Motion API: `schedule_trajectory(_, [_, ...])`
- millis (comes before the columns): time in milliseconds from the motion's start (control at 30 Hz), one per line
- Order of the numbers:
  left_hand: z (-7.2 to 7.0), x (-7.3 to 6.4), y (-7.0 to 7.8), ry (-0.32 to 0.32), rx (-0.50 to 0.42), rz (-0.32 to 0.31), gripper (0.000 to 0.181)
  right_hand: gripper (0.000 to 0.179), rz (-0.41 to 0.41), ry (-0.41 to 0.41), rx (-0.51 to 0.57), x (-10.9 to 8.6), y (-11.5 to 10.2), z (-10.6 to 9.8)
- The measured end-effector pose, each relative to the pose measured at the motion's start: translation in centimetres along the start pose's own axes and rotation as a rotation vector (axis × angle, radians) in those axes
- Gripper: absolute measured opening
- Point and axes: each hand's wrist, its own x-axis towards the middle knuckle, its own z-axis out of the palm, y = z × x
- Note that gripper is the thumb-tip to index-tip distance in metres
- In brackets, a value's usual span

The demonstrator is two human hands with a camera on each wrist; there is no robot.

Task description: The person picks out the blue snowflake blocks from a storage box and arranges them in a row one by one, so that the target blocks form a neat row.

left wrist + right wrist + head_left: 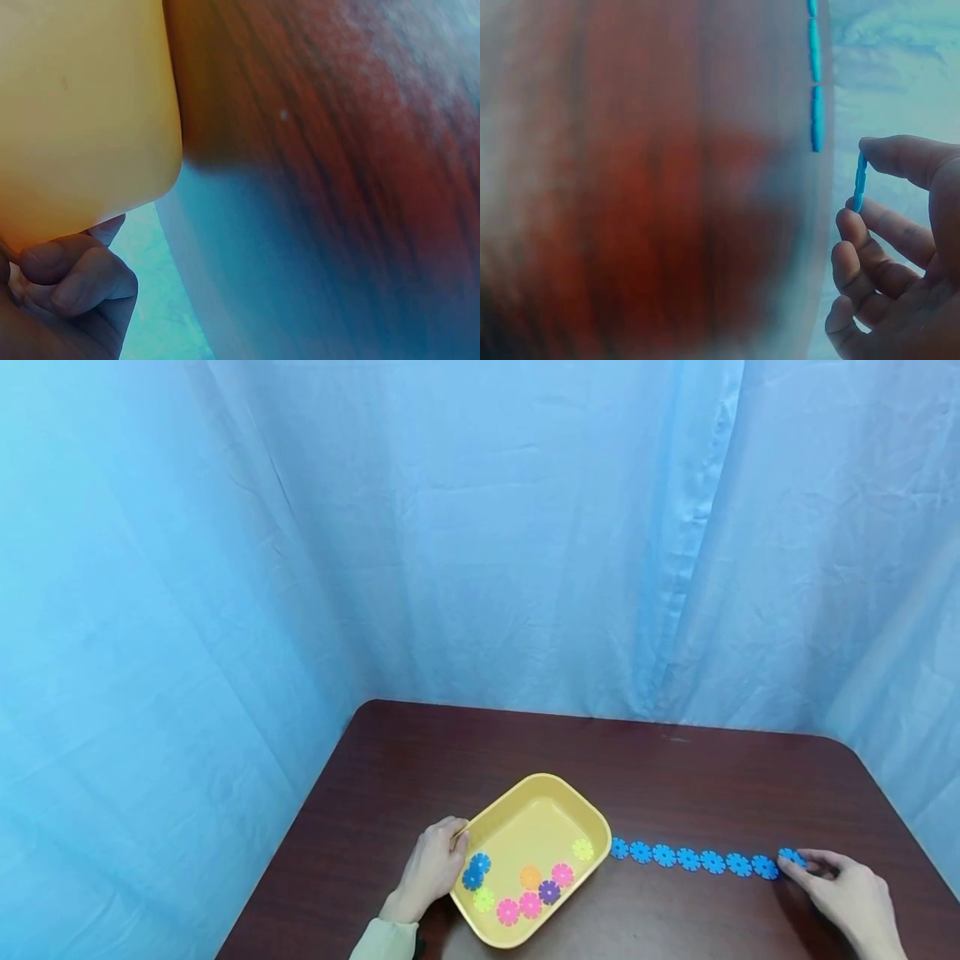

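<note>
My left hand [432, 868] grips the left rim of a yellow plastic basin [542, 793]. Inside it lie several snowflake discs, mostly toward the near side: blue [472, 877], pink [507, 911], purple [549, 892], orange [530, 877] and yellow-green [483, 899]. Between thumb and fingertips, my right hand [855, 893] pinches a blue snowflake disc [860, 182], held on edge in the right wrist view and apart from the table. It is at the right end of a straight row of several blue discs [712, 862] lying flat. The left wrist view shows the basin's outer wall [82, 112] above curled fingers [97, 281].
Everything stands on a dark brown wooden table [600, 743] with rounded far corners. The basin's right corner comes right up to the left end of the disc row. Light blue curtains [487, 543] hang behind the table and along both sides.
</note>
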Motion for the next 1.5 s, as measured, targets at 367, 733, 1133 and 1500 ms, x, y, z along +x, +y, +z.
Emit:
schedule_trajectory(367, [0.1, 0.0, -0.1, 0.006, 0.005, 0.001, 0.019, 0.071, 0.023, -0.029, -0.006, 0.6, 1.0, 0.6])
schedule_trajectory(733, [0.1, -0.1, -0.2, 0.001, 0.001, -0.006, 0.019, 0.074, -0.014, -0.064, -0.048, 0.8, 1.2, 0.6])
schedule_trajectory(1133, [0.1, 0.0, 0.0, 0.015, 0.005, 0.005, 0.017, 0.080, -0.029, 0.011, -0.026, 0.0, -0.6, -1.2])
schedule_trajectory(1500, [0.1, 0.1, 0.0, -0.001, 0.006, -0.009, 0.018, 0.077, -0.215, -0.036, 0.014, -0.3, -5.3, -3.4])
